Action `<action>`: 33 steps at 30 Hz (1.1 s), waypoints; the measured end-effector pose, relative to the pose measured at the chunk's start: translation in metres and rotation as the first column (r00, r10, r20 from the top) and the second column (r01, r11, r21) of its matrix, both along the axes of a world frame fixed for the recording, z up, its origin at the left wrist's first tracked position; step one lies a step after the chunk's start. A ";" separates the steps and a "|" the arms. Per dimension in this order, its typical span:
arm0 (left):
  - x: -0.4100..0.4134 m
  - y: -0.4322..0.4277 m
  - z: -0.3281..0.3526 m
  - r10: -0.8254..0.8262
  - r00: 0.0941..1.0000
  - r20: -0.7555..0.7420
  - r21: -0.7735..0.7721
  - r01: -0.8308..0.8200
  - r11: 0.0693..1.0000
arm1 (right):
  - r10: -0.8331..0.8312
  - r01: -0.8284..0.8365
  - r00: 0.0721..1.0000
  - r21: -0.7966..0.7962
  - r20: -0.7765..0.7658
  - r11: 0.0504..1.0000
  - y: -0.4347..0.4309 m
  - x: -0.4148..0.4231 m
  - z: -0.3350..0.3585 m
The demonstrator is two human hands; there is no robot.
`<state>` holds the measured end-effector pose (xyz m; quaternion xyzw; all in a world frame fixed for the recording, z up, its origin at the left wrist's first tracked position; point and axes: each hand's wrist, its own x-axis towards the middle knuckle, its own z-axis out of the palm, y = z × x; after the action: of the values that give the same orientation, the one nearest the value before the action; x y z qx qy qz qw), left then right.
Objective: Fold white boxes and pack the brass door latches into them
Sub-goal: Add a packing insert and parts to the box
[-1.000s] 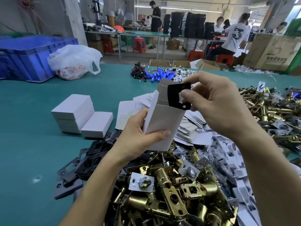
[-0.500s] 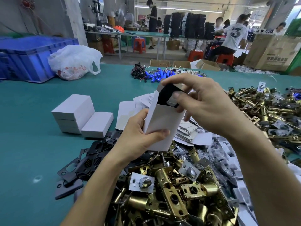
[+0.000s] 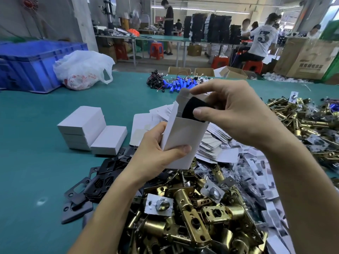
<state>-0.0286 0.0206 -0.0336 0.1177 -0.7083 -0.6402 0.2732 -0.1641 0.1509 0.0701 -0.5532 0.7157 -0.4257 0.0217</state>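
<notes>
My left hand (image 3: 156, 153) grips an upright white box (image 3: 183, 138) near its lower end, its top flap standing open. My right hand (image 3: 236, 114) pinches a black plate (image 3: 192, 109) that sits partly inside the box's open mouth. A heap of brass door latches (image 3: 192, 213) lies below my hands, and more brass latches (image 3: 302, 125) are piled at the right. Three closed white boxes (image 3: 91, 131) sit stacked on the green table (image 3: 36, 162) to the left.
Black strike plates (image 3: 97, 182) lie left of the near heap. Flat unfolded box blanks (image 3: 212, 143) and small bagged parts (image 3: 256, 173) spread behind and to the right. A blue crate (image 3: 33, 65), a white plastic bag (image 3: 82, 68) and blue cylinders (image 3: 179, 85) sit farther back. People work at distant tables.
My right hand has lowered the black plate from above the box into its open top. The left hand has kept the box steady.
</notes>
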 end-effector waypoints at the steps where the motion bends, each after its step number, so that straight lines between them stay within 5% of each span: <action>1: 0.000 0.000 0.000 -0.001 1.000 -0.002 0.001 0.001 1.000 | -0.010 0.010 0.999 0.015 -0.031 1.000 0.000 0.000 0.001; 11: 0.000 0.000 0.000 -0.002 1.000 0.010 0.009 0.002 1.000 | 0.048 0.030 0.926 0.201 -0.374 0.979 -0.015 0.011 0.012; 21: -0.001 0.001 -0.001 -0.024 1.000 -0.008 0.032 0.024 0.999 | 0.039 -0.027 0.936 0.039 -0.349 0.999 -0.015 0.003 0.012; 33: -0.001 0.000 -0.002 -0.029 0.999 -0.030 0.006 0.029 1.000 | 0.163 -0.125 0.925 0.130 -0.345 0.984 -0.021 0.004 0.018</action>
<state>-0.0299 0.0211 -0.0354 0.0987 -0.7036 -0.6482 0.2740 -0.1602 0.1295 0.0883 -0.6699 0.6869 -0.2779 -0.0468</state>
